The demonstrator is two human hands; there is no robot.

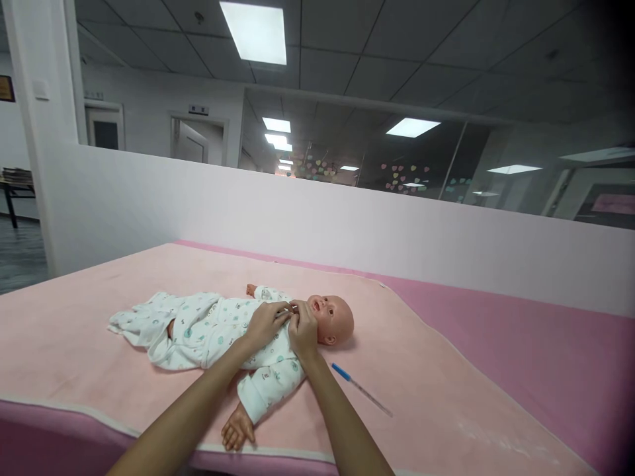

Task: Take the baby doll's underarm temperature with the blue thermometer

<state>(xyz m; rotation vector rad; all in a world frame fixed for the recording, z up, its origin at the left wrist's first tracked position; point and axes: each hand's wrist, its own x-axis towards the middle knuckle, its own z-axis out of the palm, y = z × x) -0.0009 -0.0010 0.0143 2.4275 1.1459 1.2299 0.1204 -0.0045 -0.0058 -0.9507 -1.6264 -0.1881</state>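
Evidently, your left hand (268,322) and right hand (304,328) rested close together at the collar of the white, green-patterned cloth suit (218,330); whether your fingertips pinched it couldn't be told. The bald plastic doll (338,320) lay crosswise beneath them, head just beyond your nearer right hand.

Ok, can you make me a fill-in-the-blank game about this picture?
1. The doll lies on its ____.
2. The left hand is farther from the doll's head than the ____.
3. One end of the thin stick is coloured ____.

Missing words: back; right hand; blue.
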